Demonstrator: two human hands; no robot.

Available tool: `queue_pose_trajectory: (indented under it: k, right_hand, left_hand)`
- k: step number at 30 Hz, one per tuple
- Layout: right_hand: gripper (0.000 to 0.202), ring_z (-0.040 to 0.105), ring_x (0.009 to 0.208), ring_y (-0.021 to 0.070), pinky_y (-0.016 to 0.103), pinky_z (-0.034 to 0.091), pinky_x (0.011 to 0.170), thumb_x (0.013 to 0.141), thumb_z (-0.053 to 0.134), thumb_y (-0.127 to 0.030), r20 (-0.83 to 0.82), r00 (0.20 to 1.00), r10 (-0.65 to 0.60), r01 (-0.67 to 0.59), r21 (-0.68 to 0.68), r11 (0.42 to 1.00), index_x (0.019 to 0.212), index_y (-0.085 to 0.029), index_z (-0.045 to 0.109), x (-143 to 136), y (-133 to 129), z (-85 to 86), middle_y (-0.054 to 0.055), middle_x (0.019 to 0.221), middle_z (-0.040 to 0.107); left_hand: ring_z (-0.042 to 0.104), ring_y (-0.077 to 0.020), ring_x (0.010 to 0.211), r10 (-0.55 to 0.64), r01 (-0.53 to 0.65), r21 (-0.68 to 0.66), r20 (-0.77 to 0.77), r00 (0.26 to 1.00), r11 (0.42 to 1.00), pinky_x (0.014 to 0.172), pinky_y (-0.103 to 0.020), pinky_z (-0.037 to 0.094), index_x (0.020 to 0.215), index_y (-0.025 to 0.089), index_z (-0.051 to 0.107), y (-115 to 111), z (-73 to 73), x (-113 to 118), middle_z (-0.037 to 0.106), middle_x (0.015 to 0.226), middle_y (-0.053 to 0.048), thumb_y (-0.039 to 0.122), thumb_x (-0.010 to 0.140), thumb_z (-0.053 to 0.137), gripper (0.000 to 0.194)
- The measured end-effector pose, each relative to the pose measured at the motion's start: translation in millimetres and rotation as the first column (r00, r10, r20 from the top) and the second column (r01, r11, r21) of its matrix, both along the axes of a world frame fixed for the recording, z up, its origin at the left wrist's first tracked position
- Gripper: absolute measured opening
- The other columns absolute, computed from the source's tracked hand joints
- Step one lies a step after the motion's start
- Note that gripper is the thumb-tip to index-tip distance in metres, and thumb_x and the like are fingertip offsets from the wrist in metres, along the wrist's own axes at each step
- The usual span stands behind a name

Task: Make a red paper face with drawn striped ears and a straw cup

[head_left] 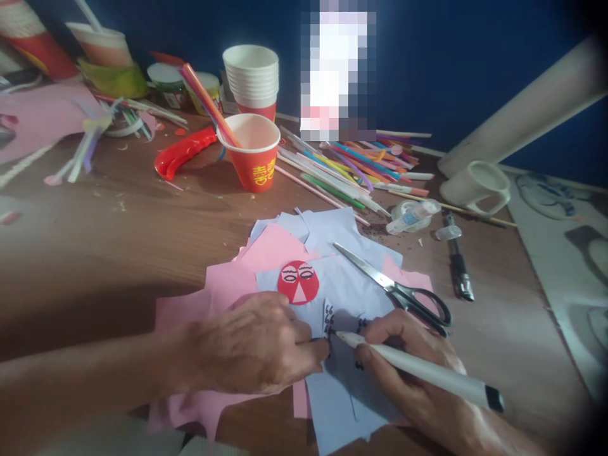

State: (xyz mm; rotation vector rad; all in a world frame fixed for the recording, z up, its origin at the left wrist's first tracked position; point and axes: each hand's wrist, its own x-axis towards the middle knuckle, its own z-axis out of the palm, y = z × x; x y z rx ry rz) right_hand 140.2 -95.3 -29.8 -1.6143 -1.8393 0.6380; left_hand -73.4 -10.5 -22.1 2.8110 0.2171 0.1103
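Note:
My right hand grips a white marker with a black end, its tip at a column of small black curled marks. These marks are on light blue paper. Closed, with curled fingers, my left hand presses on that paper beside the marker tip; its fingertips are partly hidden. Just above it lies a red paper circle with drawn eyes and a pale pink triangle. Black-handled scissors rest partly open on the sheets, above my right hand. Pink paper spreads beneath the blue.
Behind the paper stand a red paper cup with straws and a cup stack. Colourful straws lie scattered near a white mug. A black pen, small clear bottle and red-handled tool lie around.

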Motion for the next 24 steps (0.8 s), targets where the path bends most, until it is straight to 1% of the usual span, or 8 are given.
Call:
queue_pose_trajectory:
  k: [6,13,16,20,22,24]
  right_hand:
    - [0.012,0.052,0.037,0.0110,0.022,0.038,0.036,0.082,0.053,-0.023,0.004,1.000,0.005,-0.005,-0.028,1.000,0.070,-0.021,0.052,-0.2,-1.0,3.2,-0.004,0.048,0.057]
    - [0.013,0.054,0.038,0.0132,0.024,0.038,0.033,0.082,0.052,-0.026,-0.015,1.000,-0.018,0.017,-0.067,0.998,0.069,-0.022,0.054,-1.3,-2.6,2.5,-0.002,0.050,0.060]
    - [0.012,0.057,0.040,0.0141,0.023,0.039,0.033,0.082,0.053,-0.027,-0.058,0.998,-0.021,0.016,-0.089,0.996,0.070,-0.023,0.054,0.3,-2.2,3.4,-0.001,0.052,0.062]
    - [0.007,0.061,0.046,0.0156,0.023,0.043,0.034,0.084,0.056,-0.028,-0.154,0.983,-0.098,0.077,-0.140,0.987,0.078,-0.025,0.056,4.3,-3.2,6.5,0.000,0.058,0.065]
    - [0.005,0.062,0.049,0.0158,0.023,0.044,0.037,0.084,0.057,-0.029,-0.198,0.971,-0.136,0.112,-0.128,0.985,0.081,-0.025,0.056,5.8,-4.3,7.1,0.000,0.059,0.065]
    - [0.006,0.061,0.051,0.0154,0.023,0.044,0.039,0.084,0.058,-0.029,-0.223,0.964,-0.146,0.127,-0.096,0.987,0.084,-0.024,0.057,6.2,-5.4,7.2,0.000,0.060,0.064]
  left_hand:
    - [0.049,-0.0140,0.048,-0.024,0.024,0.019,-0.020,1.000,1.000,0.046,-0.031,0.034,0.089,0.018,0.059,1.0,0.3,0.5,0.056,0.057,0.003,0.013,0.091,0.041,0.019]
    - [0.048,-0.0132,0.046,-0.015,0.015,0.015,-0.005,1.000,1.000,0.045,-0.031,0.033,0.088,0.019,0.058,1.1,0.9,-0.6,0.055,0.057,0.004,0.013,0.088,0.045,0.014]
    - [0.047,-0.0136,0.046,-0.016,0.016,0.020,-0.018,1.000,1.000,0.045,-0.032,0.032,0.091,0.019,0.059,1.0,0.5,0.1,0.056,0.057,0.003,0.014,0.091,0.043,0.017]
    - [0.049,-0.0148,0.048,-0.005,0.005,0.007,-0.048,0.999,1.000,0.047,-0.031,0.033,0.093,0.019,0.061,0.6,1.2,1.2,0.058,0.058,0.002,0.022,0.094,0.040,0.021]
    - [0.050,-0.0154,0.049,0.012,-0.013,-0.017,-0.044,0.999,1.000,0.049,-0.031,0.035,0.095,0.020,0.062,0.8,1.9,0.6,0.059,0.060,0.001,0.025,0.095,0.040,0.023]
    - [0.053,-0.0161,0.052,0.032,-0.033,-0.057,-0.020,0.999,0.998,0.051,-0.030,0.036,0.102,0.019,0.062,1.6,2.4,-1.1,0.061,0.062,0.000,0.028,0.095,0.041,0.024]
